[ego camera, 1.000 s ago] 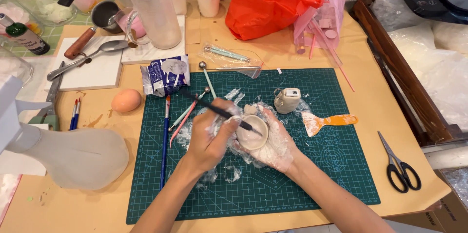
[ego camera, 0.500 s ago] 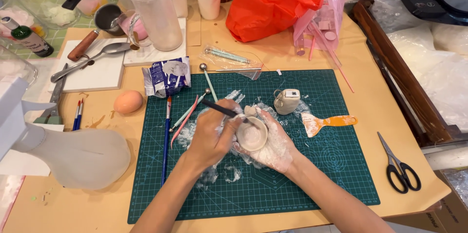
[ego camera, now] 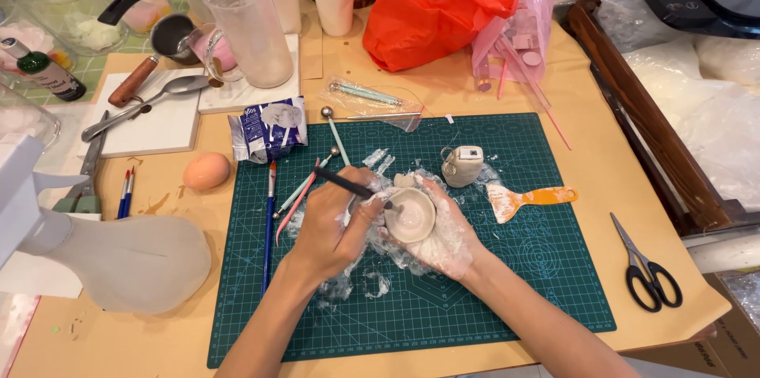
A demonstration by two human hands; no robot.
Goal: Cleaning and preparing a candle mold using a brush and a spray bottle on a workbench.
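Bowl of pale clay is cupped in the right hand mid-mat; the brush, gripped by the closed left hand, has been drawn back from inside to the near rim.

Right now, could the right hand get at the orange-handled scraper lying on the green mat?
Probably not straight away. The right hand is cupped under the small clay bowl, so it is occupied. The orange-handled scraper lies just to its right on the cutting mat, with nothing between them; setting the bowl down would free the way.
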